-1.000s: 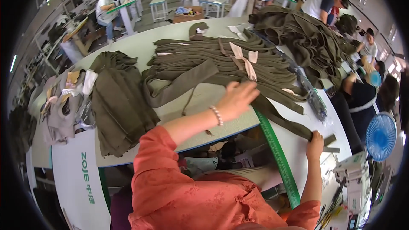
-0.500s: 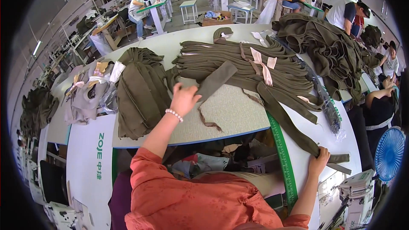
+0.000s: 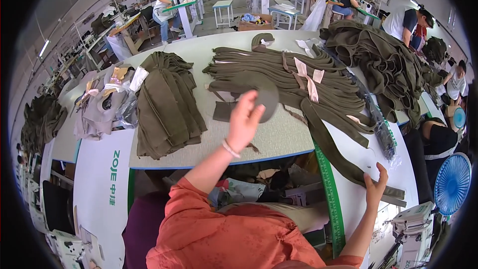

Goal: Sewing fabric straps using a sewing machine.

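Observation:
My left hand (image 3: 244, 124), with a pale beaded bracelet at the wrist, is over the middle of the table. Its fingers are closed on an olive fabric strip (image 3: 269, 100), which curves up in a motion-blurred loop; the exact grip is hard to make out. Just beyond lies a wide bundle of long olive strips (image 3: 239, 60), tied with pale pink cloth (image 3: 312, 89). At the right, my right hand (image 3: 377, 187) has thumb and forefinger spread apart. It rests beside the end of a long olive strip (image 3: 336, 157) that trails off the bundle, its thumb near the strip's edge.
A stack of olive panels (image 3: 169, 104) and grey cloth pieces (image 3: 99, 112) lie on the left. A large olive heap (image 3: 378, 60) is at the far right, beside a plastic-wrapped roll (image 3: 378, 119). A green ruler (image 3: 331, 199), a sewing machine (image 3: 413, 229) and a blue fan (image 3: 452, 184) stand nearby.
My left hand has moved right and the strip at it has swung from straight to a curved loop. My right hand's fingers have lifted and spread off the long strip.

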A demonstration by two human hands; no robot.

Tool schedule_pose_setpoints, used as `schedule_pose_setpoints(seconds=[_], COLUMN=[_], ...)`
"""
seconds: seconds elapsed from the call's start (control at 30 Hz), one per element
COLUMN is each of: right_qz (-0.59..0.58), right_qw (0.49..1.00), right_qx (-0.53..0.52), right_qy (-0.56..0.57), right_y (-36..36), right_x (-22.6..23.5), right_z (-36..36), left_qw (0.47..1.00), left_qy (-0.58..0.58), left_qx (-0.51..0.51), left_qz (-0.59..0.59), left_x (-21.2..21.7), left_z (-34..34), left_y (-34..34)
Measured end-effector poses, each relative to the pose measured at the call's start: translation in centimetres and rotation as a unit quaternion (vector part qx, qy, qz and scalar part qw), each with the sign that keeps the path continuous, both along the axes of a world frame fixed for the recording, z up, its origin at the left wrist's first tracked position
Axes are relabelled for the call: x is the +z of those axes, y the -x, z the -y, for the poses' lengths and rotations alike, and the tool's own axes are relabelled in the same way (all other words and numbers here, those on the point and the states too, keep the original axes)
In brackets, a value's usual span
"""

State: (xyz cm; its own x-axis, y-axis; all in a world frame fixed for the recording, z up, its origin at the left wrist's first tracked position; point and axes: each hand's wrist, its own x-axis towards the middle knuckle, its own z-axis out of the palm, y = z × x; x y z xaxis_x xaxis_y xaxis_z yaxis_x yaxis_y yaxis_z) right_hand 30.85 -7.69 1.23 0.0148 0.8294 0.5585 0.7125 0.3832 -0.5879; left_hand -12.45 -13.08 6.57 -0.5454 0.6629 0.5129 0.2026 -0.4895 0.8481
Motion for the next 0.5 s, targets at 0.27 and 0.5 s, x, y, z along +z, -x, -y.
schedule_pose_setpoints(seconds=[0.27, 0.5], right_qz=[-0.517, -0.572], right_qw=[0.618, 0.668], right_qx=[0.427, 0.328], right_qy=[0.411, 0.345], right_y=[15.1, 15.4], right_x=[2.8, 8.1], right_z=[4.4, 3.3], left_qw=[0.922, 0.916], left_qy=[-0.051, 0.103], left_qx=[-0.193, -0.204], left_qz=[-0.331, -0.331], left_x=[-0.2, -4.0], left_z=[3.6, 5.1], left_y=[-10.1, -10.5])
